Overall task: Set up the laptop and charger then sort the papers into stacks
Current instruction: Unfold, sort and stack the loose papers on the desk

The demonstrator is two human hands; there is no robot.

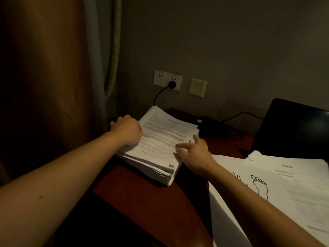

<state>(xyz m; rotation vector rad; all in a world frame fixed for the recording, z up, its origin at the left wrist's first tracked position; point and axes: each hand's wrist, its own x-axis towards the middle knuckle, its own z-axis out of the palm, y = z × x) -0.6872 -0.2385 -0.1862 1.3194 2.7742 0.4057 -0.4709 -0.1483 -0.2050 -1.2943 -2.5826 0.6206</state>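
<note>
Head view showed the thick stack of papers at the back left corner of the desk, its long axis running from the near edge toward the wall. The left hand curled over its left edge and the right hand lay spread on the top sheet by the right edge, so the stack sat between them. Its print was too blurred to read; loose sheets toward the right edge bore foot outlines, near the laptop and the charger behind the stack.
</note>
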